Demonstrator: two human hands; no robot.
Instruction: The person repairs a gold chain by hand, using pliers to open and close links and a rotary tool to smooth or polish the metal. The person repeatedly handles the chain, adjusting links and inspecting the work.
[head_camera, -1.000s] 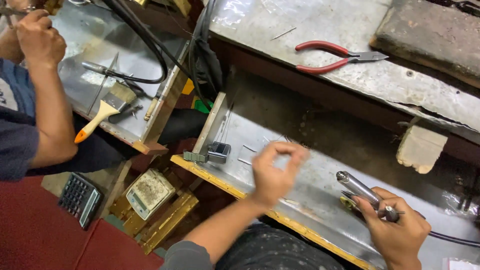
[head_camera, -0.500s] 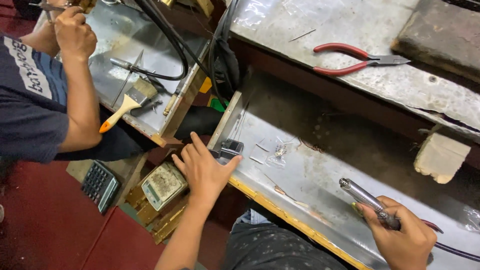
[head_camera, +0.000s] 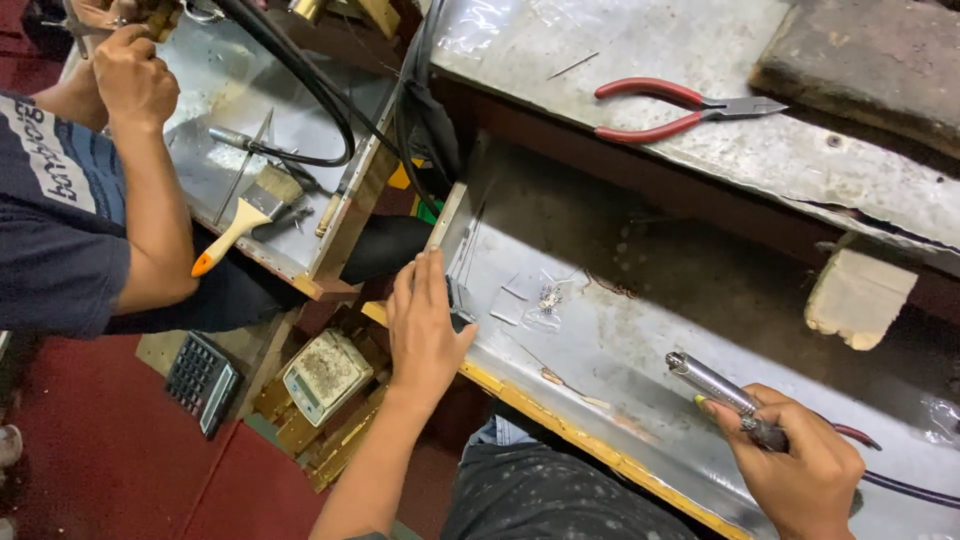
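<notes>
My left hand (head_camera: 425, 335) lies flat with straight fingers at the left end of a metal-lined tray (head_camera: 620, 350), resting over a small dark block (head_camera: 458, 303) that shows between thumb and fingers. My right hand (head_camera: 800, 472) is closed around a slim metal torch-like handpiece (head_camera: 712, 383), tip pointing up-left over the tray, with a dark hose trailing right. Small clear bags holding tiny metal pieces (head_camera: 545, 300) lie on the tray just right of my left hand.
Red-handled pliers (head_camera: 680, 110) lie on the upper metal bench. A pale block (head_camera: 860, 295) sits at the right. A co-worker in a dark blue shirt (head_camera: 55, 230) works at the left bench, near a paintbrush (head_camera: 245, 220). Below are a calculator (head_camera: 200, 380) and a small scale (head_camera: 325, 375).
My left hand came down from a raised pinch over the tray and moved left onto the dark block. The right hand kept hold of the handpiece. The view shifted right.
</notes>
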